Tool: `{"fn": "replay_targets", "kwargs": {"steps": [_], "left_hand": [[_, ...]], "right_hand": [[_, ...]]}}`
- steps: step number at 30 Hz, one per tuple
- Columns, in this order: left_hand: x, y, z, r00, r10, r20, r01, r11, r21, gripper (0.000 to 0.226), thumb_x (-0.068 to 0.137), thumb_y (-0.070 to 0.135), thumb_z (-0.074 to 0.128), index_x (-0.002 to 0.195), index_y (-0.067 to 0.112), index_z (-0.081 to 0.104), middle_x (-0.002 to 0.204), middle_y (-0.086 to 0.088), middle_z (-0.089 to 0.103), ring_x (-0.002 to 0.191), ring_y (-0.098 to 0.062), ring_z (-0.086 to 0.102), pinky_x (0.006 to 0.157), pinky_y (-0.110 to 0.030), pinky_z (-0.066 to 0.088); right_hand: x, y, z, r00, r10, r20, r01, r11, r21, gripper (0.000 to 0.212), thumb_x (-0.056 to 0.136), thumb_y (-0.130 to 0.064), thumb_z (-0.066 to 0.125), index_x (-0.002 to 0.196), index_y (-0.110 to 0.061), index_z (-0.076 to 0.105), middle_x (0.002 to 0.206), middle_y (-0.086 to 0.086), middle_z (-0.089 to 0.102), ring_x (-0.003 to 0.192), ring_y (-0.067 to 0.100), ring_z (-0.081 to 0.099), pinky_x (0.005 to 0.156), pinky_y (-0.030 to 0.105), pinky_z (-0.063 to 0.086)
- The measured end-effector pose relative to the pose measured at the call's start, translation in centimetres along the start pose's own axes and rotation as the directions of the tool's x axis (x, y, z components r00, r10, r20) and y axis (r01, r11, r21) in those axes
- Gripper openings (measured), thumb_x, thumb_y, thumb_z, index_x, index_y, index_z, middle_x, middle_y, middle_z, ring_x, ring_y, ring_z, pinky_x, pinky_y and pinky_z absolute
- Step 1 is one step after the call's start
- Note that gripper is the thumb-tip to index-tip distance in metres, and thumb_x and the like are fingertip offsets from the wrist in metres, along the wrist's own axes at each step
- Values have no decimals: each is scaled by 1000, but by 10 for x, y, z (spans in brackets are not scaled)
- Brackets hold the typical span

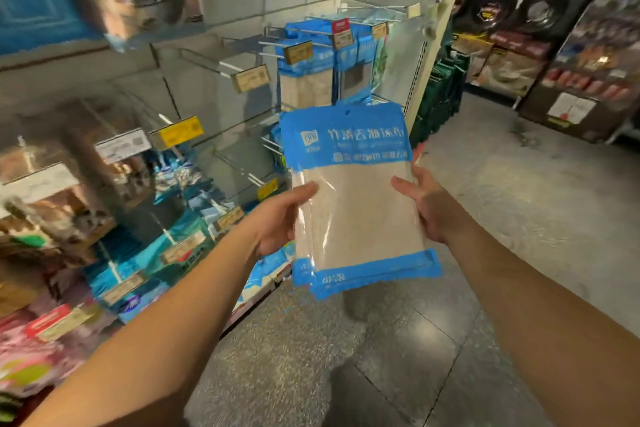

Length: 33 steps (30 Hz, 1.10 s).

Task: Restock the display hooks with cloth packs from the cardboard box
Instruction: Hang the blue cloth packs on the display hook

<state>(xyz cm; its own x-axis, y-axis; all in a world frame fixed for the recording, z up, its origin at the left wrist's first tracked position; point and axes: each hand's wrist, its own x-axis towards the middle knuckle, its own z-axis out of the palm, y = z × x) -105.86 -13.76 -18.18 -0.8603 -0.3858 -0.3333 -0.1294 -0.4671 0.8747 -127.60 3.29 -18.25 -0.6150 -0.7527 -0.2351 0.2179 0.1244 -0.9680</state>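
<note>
Here a flat, glossy cloth pack (356, 198), blue-banded around beige fabric, is gripped at its side edges by both hands (277, 225) (424, 204), long axis upright, hang-hole uppermost

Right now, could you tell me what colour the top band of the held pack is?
Blue with white lettering, seen in the head view: pack.

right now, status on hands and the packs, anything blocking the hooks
Left hand and right hand both gripping the cloth packs, upright. Not yet on a hook. Bare hooks ahead-left, nothing blocking. Cardboard box not in view.
</note>
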Motion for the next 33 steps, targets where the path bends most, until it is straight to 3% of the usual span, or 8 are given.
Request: {"fn": "replay_targets", "kwargs": {"steps": [5,8,12,17,20,24,30,33], "left_hand": [[80,7,25,997,-32,-77,29,999,-29,41,79,43,64,112,19,69,100,0,77,89,-15,72,79,-31,57],[129,11,43,989,-16,-147,7,998,-60,51,79,42,64,122,14,66,102,-4,77,90,-17,74,72,-31,60],[189,17,65,954,16,-298,-53,992,-116,47,89,35,65,128,9,62,100,-6,77,85,-19,75,67,-30,60],[239,31,78,919,49,-390,-102,988,-116,43,80,30,70,115,5,66,97,-9,77,82,-20,75,66,-31,60],[261,37,76,896,65,-439,-91,995,-39,30,92,22,67,116,3,65,92,-7,77,78,-18,74,63,-29,59],[284,42,63,864,86,-497,-81,996,31,42,77,29,80,112,9,68,96,-5,78,84,-19,74,71,-30,57],[306,53,13,780,193,-596,23,942,335,3,90,19,72,92,21,71,77,3,72,58,-3,62,56,-17,51],[311,62,-18,772,187,-608,149,877,457,16,81,40,81,88,28,72,66,11,73,57,1,65,60,-21,53]], "right_hand": [[67,9,-52,997,33,68,-39,994,98,71,81,-35,76,143,-20,45,133,5,63,119,25,62,98,47,51],[111,7,-82,987,138,81,-151,971,187,82,68,-35,85,140,-14,51,123,10,69,109,29,68,91,47,54],[169,-15,-120,968,178,176,-200,973,117,32,85,-29,66,114,-16,69,110,9,73,97,25,71,86,41,55],[246,-66,-152,987,59,149,-69,995,67,32,95,-39,58,122,-22,60,122,-1,69,115,18,63,103,44,45],[290,-87,-150,990,14,137,-30,992,119,22,98,-34,56,114,-20,61,116,0,71,109,21,66,97,45,51],[340,-91,-137,989,23,143,-42,991,128,9,103,-23,50,104,-20,59,97,-2,73,90,17,71,75,38,60],[410,-107,-134,996,-80,35,78,995,64,14,104,-24,49,114,-18,57,107,-1,70,95,17,69,81,39,59],[440,-124,-142,992,-120,27,120,993,-19,12,104,-25,49,110,-20,59,107,-1,70,95,18,69,82,41,59]]}}
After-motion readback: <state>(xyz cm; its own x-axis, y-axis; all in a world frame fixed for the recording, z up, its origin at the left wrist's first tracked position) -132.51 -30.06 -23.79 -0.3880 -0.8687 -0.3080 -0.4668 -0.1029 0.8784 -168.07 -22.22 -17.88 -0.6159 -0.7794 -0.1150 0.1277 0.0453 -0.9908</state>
